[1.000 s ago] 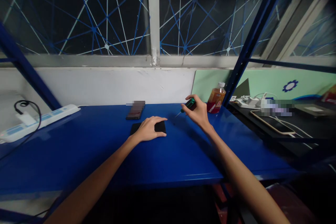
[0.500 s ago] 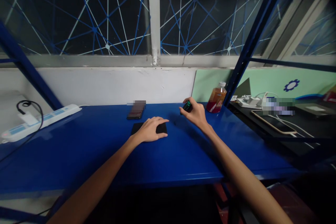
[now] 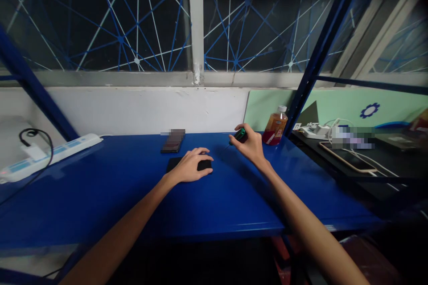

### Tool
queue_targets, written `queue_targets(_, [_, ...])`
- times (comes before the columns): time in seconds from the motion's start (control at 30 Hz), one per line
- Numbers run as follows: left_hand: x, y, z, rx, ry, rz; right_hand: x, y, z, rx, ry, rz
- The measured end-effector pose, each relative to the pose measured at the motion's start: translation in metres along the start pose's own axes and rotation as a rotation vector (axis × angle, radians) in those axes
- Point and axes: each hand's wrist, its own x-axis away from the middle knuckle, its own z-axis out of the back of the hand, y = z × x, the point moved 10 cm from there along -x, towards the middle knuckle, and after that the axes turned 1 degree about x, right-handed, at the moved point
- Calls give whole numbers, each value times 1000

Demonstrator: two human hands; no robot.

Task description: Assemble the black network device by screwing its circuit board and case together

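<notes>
My left hand [image 3: 192, 165] rests over a flat black rectangular object [image 3: 172, 164] on the blue table, its thumb and fingers closed about the object's right side. Much of that object is hidden under the palm, so I cannot tell its kind. Off to the right and above the tabletop, my right hand [image 3: 250, 142] is closed round the green and black handle of a screwdriver [image 3: 239, 135]. Its thin shaft points down and to the left, apart from the black object.
A dark phone [image 3: 172, 141] lies behind my left hand. On the blue table [image 3: 214, 209] stand a drink bottle [image 3: 275, 125], back right, and a white power strip [image 3: 67, 151], left. Another phone [image 3: 347, 156] and cables lie on the black surface at right. Blue frame posts flank the table.
The fingers of my left hand have drawn in round the black object's right edge. In my right hand the screwdriver has turned slightly, and its shaft now shows.
</notes>
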Motion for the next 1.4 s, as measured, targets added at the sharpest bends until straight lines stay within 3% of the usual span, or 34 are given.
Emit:
queue_targets(0.2, [-1,-10,20,70,286,33,-1,8,-1,-389,-7,-122])
queue_targets(0.4, [-2,-11,22,206,344,44,1,5,-12,-629,-35,-168])
queue_targets(0.57, [-1,-11,27,220,380,42,3,3,-13,-629,-36,-167])
queue_targets(1.4, [-2,-10,23,166,343,31,8,-13,-8,-509,-66,-123])
